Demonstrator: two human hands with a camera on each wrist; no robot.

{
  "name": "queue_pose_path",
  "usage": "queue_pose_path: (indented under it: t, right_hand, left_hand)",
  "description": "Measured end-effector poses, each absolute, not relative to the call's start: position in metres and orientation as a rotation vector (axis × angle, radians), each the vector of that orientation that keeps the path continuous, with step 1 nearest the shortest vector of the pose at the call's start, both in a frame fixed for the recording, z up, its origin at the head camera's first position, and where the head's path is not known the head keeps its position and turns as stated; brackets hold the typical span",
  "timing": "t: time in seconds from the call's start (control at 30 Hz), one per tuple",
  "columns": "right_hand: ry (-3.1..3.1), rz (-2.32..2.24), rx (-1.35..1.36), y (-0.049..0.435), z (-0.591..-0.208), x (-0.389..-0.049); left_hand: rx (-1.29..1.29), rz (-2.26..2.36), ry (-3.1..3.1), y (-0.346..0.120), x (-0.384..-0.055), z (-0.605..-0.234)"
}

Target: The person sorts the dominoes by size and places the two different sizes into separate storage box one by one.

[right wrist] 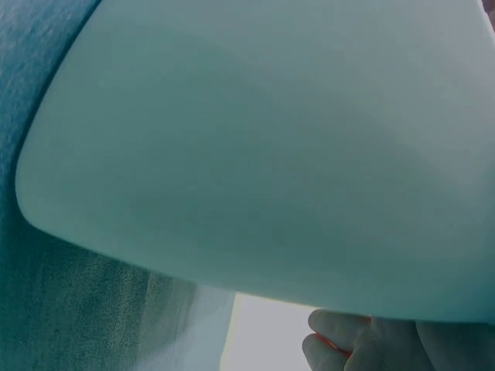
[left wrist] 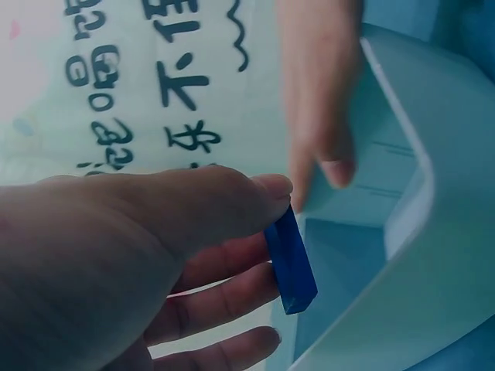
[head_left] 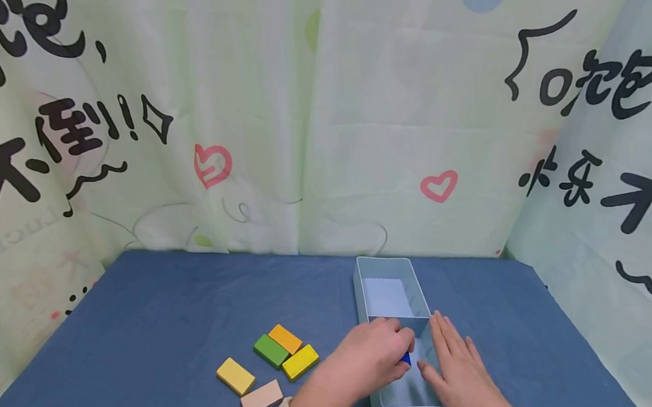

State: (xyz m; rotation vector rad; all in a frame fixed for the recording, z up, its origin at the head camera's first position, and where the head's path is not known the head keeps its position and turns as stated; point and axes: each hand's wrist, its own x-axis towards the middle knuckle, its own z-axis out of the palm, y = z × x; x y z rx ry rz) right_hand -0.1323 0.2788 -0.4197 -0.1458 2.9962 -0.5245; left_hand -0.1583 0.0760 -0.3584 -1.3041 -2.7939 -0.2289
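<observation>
My left hand (head_left: pixel 368 355) pinches a blue block (left wrist: pixel 292 263) between thumb and fingers, above the near compartment of a pale blue two-part box (head_left: pixel 401 401). In the head view only a corner of that block shows below the fingers. My right hand (head_left: pixel 463 372) lies with straight fingers along the box's right rim, thumb over the inside. From the right wrist view, the box's outer wall (right wrist: pixel 255 170) fills most of the picture, with a few fingers at the bottom edge.
Left of the box lie several blocks on the blue cloth (head_left: pixel 157 334): green (head_left: pixel 271 351), orange (head_left: pixel 285 339), bright yellow (head_left: pixel 300 362), pale yellow (head_left: pixel 236 376) and pinkish (head_left: pixel 262 400). A divider separates the box's far compartment (head_left: pixel 386 295). Printed curtains (head_left: pixel 354 130) surround the table.
</observation>
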Motion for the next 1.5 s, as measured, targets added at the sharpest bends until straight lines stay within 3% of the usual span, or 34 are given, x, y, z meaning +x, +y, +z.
queue_pose_path:
  t: [0.87,1.5]
  right_hand:
    - [2.973,-0.531,-0.134,0.280,-0.420,-0.134]
    - [2.963,-0.536,-0.133,0.280,-0.420,-0.134]
  left_hand:
    - [-1.008,0.227,-3.022,0.119,-0.155,-0.400]
    - [-0.939,0.389,-3.019,0.131,-0.158,-0.407]
